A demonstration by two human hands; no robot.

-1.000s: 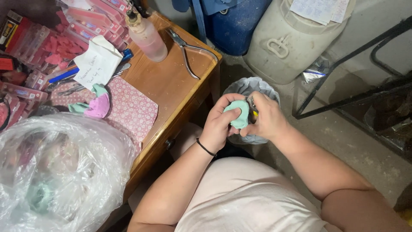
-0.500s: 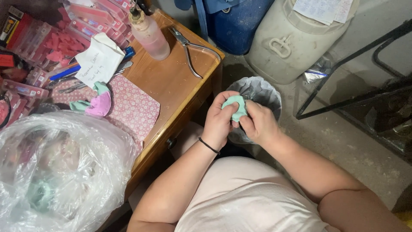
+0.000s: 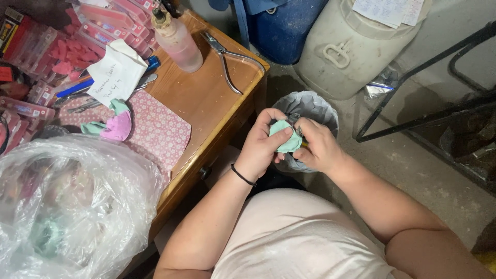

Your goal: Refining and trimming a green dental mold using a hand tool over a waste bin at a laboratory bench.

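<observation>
1. Mint-green cloth piece: pinched between both your hands, held over the bin.
2. Left hand: fingers closed on the cloth's near side, thumb pressed on top.
3. Right hand: fingers curled tight on the cloth's far edge; a small dark tool seems tucked there, too hidden to name.
4. Lined waste bin: directly beneath the grip. Risk, as judged: a loosened pinch would drop the cloth into it.
5. Wooden table: left of the grip, carrying pliers, a pink bottle, patterned fabric.
6. Clear plastic bag: well left of the grip.
</observation>
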